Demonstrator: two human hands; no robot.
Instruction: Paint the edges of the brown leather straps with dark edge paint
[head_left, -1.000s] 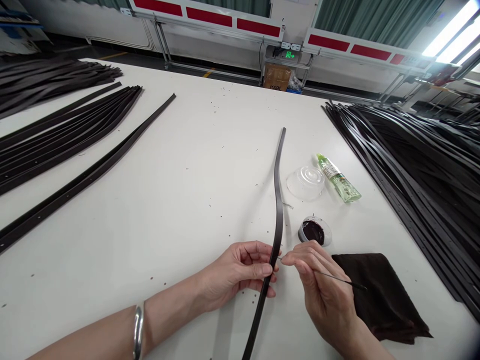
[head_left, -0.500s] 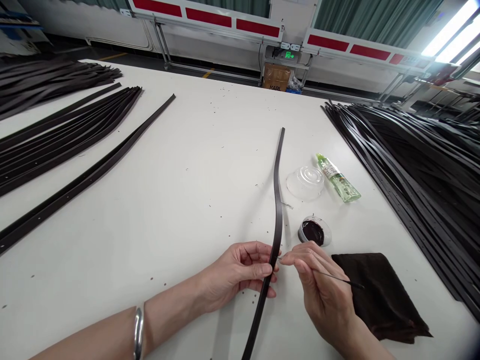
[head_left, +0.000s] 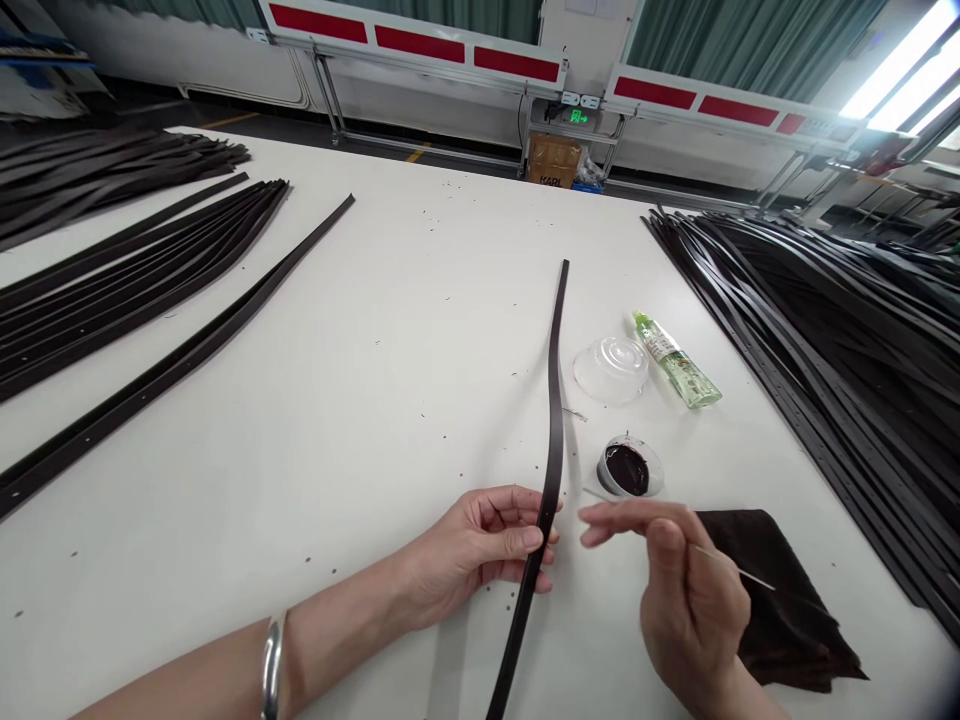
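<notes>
Head view: the left hand [head_left: 487,545] pinches the strip [head_left: 555,430] between thumb and fingers, left of the cup [head_left: 655,468]; the right hand [head_left: 686,580], half curled, holds a rod [head_left: 739,571] clear of it. Apparently edge coating, between strokes; the next calls for a steady strip.

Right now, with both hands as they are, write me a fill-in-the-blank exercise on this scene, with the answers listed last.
The left hand holds the dark strap, while the thin rod is held by the ____ hand.
The bangle is ____ in colour.
The clear plastic dome lies between the dark strap and the ____ tube.
The tabletop is ____.
Missing words: right; silver; green; white.
</notes>
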